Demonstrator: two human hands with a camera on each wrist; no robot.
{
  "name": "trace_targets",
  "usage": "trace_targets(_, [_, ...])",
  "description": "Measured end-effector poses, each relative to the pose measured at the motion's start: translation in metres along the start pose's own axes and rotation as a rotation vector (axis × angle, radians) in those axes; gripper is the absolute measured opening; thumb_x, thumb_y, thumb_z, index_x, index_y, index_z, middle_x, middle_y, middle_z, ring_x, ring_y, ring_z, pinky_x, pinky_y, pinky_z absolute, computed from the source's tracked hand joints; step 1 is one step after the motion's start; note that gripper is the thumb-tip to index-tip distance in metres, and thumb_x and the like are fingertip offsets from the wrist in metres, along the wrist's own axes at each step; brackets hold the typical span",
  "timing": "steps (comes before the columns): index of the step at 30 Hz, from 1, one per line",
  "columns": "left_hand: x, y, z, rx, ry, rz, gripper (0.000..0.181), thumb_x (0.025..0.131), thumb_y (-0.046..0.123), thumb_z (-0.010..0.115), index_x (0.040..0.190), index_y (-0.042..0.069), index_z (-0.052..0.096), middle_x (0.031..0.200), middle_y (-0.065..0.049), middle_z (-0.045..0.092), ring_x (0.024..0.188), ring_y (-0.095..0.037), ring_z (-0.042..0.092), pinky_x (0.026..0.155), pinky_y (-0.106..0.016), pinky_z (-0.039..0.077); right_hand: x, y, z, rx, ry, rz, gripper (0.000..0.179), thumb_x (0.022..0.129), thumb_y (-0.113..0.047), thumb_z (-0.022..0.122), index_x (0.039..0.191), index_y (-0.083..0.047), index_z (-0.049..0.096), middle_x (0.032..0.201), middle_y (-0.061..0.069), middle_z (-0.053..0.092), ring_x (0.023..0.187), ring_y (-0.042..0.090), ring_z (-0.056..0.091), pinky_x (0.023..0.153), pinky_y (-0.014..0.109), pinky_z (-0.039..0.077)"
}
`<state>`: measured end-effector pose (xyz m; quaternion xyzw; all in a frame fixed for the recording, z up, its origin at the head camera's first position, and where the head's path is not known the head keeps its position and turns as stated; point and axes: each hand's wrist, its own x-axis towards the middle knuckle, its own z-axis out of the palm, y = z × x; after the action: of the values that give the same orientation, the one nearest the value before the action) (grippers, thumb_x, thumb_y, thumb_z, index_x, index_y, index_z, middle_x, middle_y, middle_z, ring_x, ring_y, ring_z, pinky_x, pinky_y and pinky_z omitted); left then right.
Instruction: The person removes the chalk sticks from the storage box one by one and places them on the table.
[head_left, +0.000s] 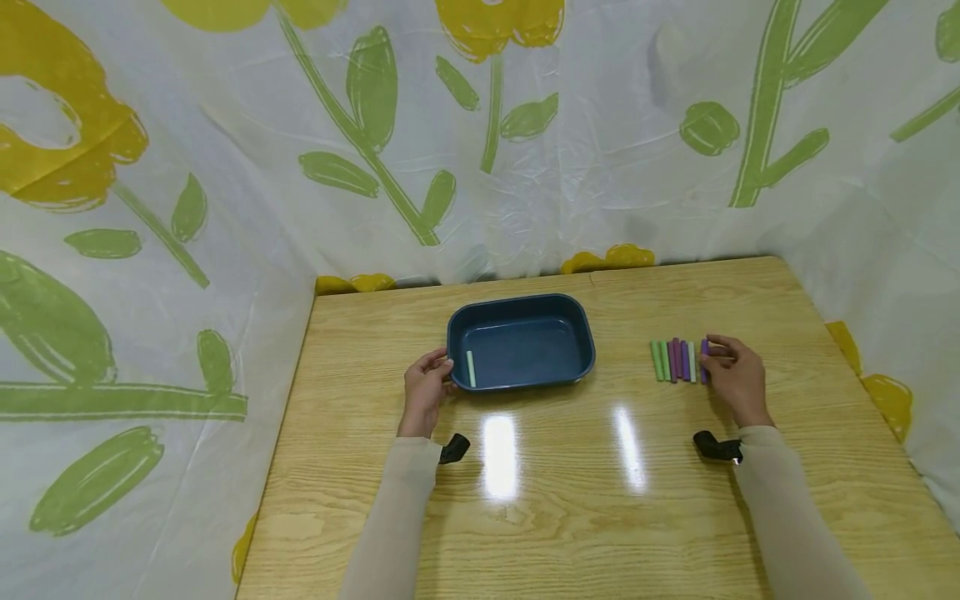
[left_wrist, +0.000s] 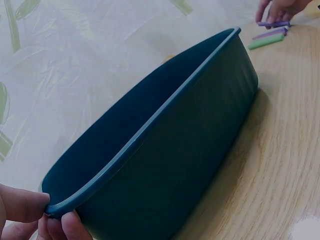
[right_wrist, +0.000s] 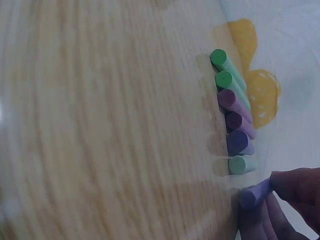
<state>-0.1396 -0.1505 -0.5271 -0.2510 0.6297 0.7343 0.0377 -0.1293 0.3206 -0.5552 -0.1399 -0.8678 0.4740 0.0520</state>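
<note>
My left hand (head_left: pixel 425 392) grips the left end of a dark blue rectangular basin (head_left: pixel 517 386); in the left wrist view its thumb lies over the rim (left_wrist: pixel 135 142) and its fingers are below. Inside the basin, near its left wall, lies one pale green chalk stick (head_left: pixel 471 368). On the right, my right hand (head_left: pixel 737 379) pinches a purple chalk stick (right_wrist: pixel 255 194) between thumb and fingers. Beside it runs a row of chalk: a pale, whitish-green stick (right_wrist: pixel 239 165), a violet stick (right_wrist: pixel 238 142), two plum-coloured sticks (right_wrist: pixel 234 121) and two green sticks (right_wrist: pixel 223 79) at the far end.
Everything rests on a wood-grain table (head_left: pixel 570 533). White cloth (head_left: pixel 615 167) printed with yellow flowers and green leaves hangs behind the table and along both sides. A black wrist device (head_left: pixel 453 450) is at the left wrist, another (head_left: pixel 716 447) at the right.
</note>
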Motion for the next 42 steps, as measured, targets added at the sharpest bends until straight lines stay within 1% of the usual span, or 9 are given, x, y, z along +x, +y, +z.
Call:
trace_targets(6, [0.001,-0.001,-0.001,0.003,0.003,-0.002,0.034,0.104,-0.001,0.062,0.137,-0.003,0.065,0.105,-0.008,0.055,0.075,-0.012,0.063,0.065,-0.023,0.055,-0.001,-0.001,0.002,-0.023,0.032,-0.009,0.04,0.104,-0.001,0.061,0.142,0.009,0.058,0.129,0.034,0.065,0.08,-0.021,0.046,0.07,0.003,0.042])
trace_targets(9, [0.0,-0.001,0.0,0.0,0.005,-0.002,0.034,0.104,-0.001,0.063,0.137,-0.003,0.065,0.105,-0.007,0.056,0.076,-0.013,0.063,0.066,-0.024,0.055,-0.002,-0.004,0.003,-0.006,0.056,-0.009,0.039,0.103,-0.001,0.062,0.141,0.009,0.059,0.13,0.033,0.064,0.081,-0.02,0.045,0.071,0.002,0.042])
trace_targets(13, [0.0,0.0,0.0,-0.001,0.0,-0.003,0.033,0.104,0.0,0.063,0.137,-0.002,0.065,0.105,-0.007,0.058,0.076,-0.013,0.063,0.067,-0.025,0.055,-0.005,-0.012,0.007,0.033,0.083,-0.016,0.038,0.102,0.002,0.061,0.139,0.008,0.06,0.13,0.031,0.064,0.084,-0.017,0.047,0.072,0.003,0.043])
trace_targets(17, [0.0,0.002,0.0,0.001,-0.001,-0.004,0.033,0.104,0.0,0.063,0.137,-0.001,0.065,0.106,-0.008,0.058,0.077,-0.013,0.063,0.068,-0.025,0.055,-0.006,-0.024,0.016,0.046,0.075,-0.06,0.036,0.102,0.001,0.062,0.138,0.008,0.062,0.128,0.03,0.064,0.086,-0.013,0.049,0.076,0.004,0.043])
trace_targets(22, [0.0,0.002,0.0,-0.003,0.003,-0.001,0.033,0.104,0.0,0.063,0.136,-0.001,0.066,0.105,-0.008,0.059,0.076,-0.013,0.062,0.068,-0.026,0.055,-0.009,-0.043,0.03,0.068,0.036,-0.129,0.034,0.103,-0.002,0.062,0.136,0.008,0.062,0.126,0.028,0.064,0.09,-0.011,0.051,0.081,0.006,0.043])
trace_targets(29, [0.001,0.0,0.0,0.003,-0.002,-0.003,0.033,0.104,0.0,0.062,0.137,-0.001,0.065,0.107,-0.009,0.058,0.079,-0.015,0.062,0.067,-0.025,0.055,-0.011,-0.065,0.052,0.132,0.018,-0.206,0.031,0.103,0.002,0.063,0.133,0.008,0.063,0.123,0.026,0.065,0.092,-0.008,0.055,0.083,0.007,0.044])
trace_targets(34, [0.001,0.0,0.0,0.01,0.005,-0.01,0.034,0.104,0.0,0.062,0.138,-0.001,0.065,0.109,-0.01,0.058,0.08,-0.016,0.062,0.067,-0.024,0.055,-0.012,-0.081,0.072,0.156,-0.002,-0.258,0.03,0.101,0.003,0.065,0.131,0.008,0.065,0.121,0.026,0.066,0.096,0.012,0.066,0.081,0.005,0.046])
trace_targets(36, [0.001,0.0,0.0,0.012,0.007,-0.013,0.033,0.104,0.0,0.062,0.138,-0.001,0.065,0.11,-0.01,0.058,0.08,-0.016,0.062,0.067,-0.024,0.055,-0.013,-0.088,0.081,0.174,-0.007,-0.277,0.03,0.1,0.005,0.065,0.13,0.008,0.065,0.12,0.026,0.067,0.097,0.017,0.067,0.08,0.006,0.046])
trace_targets(42, [0.0,0.0,0.0,0.011,0.006,-0.013,0.033,0.104,0.001,0.063,0.137,-0.001,0.065,0.109,-0.009,0.058,0.079,-0.015,0.062,0.067,-0.024,0.055,-0.017,-0.108,0.108,0.257,-0.035,-0.32,0.029,0.097,0.011,0.066,0.126,0.009,0.067,0.116,0.029,0.068,0.093,0.013,0.065,0.079,0.007,0.048])
